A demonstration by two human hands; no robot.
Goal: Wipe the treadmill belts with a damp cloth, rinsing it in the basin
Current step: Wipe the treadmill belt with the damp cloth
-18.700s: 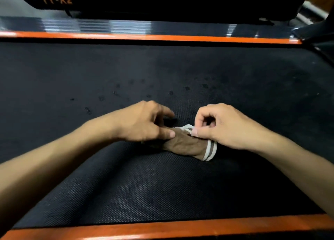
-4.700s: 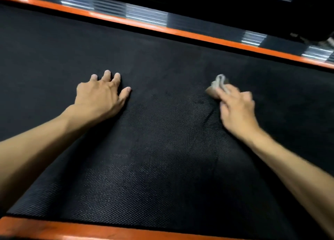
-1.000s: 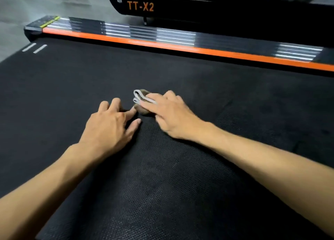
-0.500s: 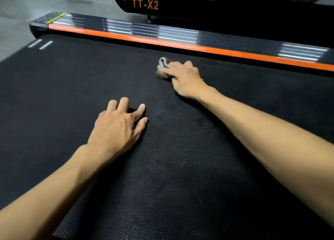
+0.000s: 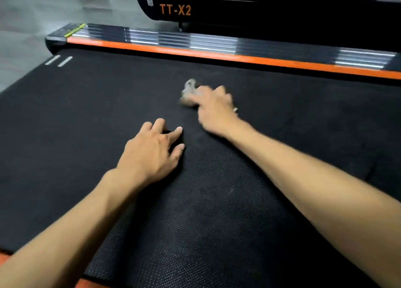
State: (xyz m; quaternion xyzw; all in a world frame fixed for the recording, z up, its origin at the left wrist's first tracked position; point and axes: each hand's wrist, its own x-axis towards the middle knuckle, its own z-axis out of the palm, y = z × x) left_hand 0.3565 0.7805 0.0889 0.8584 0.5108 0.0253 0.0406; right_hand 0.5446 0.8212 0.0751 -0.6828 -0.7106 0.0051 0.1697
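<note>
Two hands are on the treadmill belt (image 5: 282, 136), and only one is working. My right hand (image 5: 213, 110) presses the cloth (image 5: 188, 92) flat against the belt, fingers laid over it rather than curled into a fist; the cloth shows past my fingertips, on the far half of the belt and near the orange side rail (image 5: 217, 56). Hand and cloth are blurred, so I cannot tell how the cloth is folded. My left hand (image 5: 152, 151) lies spread and empty on the belt, nearer to me, holding nothing and apparently taking my weight.

Assessment of the cloth: small, soft and limp, light even when damp. It should bunch or roll under sideways pressure, and the belt's coarse weave will likely drag at it. Best control would come from pinning its middle under flat fingers, with the thumb catching the near edge, rather than pinching a corner.

No basin is in view. A second machine marked TT-X2 (image 5: 175, 10) stands beyond the rail. I judge the wiping to be mid-course, this belt only partly covered.
</note>
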